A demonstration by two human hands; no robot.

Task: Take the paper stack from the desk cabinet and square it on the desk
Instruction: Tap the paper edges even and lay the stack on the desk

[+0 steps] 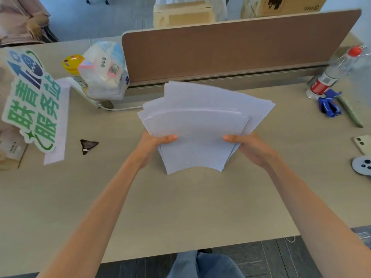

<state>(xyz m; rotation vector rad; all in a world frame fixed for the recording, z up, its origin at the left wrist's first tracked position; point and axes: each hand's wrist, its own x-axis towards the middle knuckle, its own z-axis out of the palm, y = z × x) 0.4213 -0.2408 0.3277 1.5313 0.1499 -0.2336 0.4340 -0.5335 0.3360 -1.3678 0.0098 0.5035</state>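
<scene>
- paper stack (202, 125): thin white paper, matt and smooth, the sheets bending softly
- desk (180, 207): pale wood-look laminate, faint grain, smooth with a low sheen
- partition (230, 51): brown panel with a dull, felt-like face, edged by a pale smooth frame
- water bottle (333, 73): clear glossy plastic, red cap, red printed label
- plastic bag (104, 71): thin, crinkled, translucent film with shiny creases
- yellow lid (72, 61): glossy hard plastic
- sign (30, 101): flat board, printed green and blue on white, slightly glossy
- phone (363, 144): smooth cream back with a soft shine
- cardboard boxes (182, 14): matt brown card
- blue item (329, 105): shiny, creased; material unclear
</scene>
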